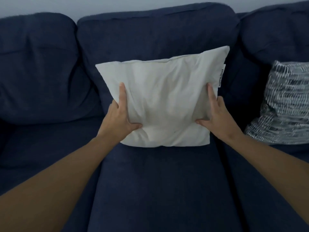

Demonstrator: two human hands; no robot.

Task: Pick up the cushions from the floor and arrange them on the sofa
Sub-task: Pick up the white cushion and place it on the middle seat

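Your left hand (pixel 122 117) and right hand (pixel 215 114) pinch the white cushion (pixel 163 97); released early, it will probably slump forward off the sofa (pixel 150 30) backrest.

We see dim, bluish, even light with no glare. Soft shadows gather in the seams of the dark navy fabric sofa (pixel 150 190). Detail is slightly smeared throughout, and wide-angle distortion bows the edges.
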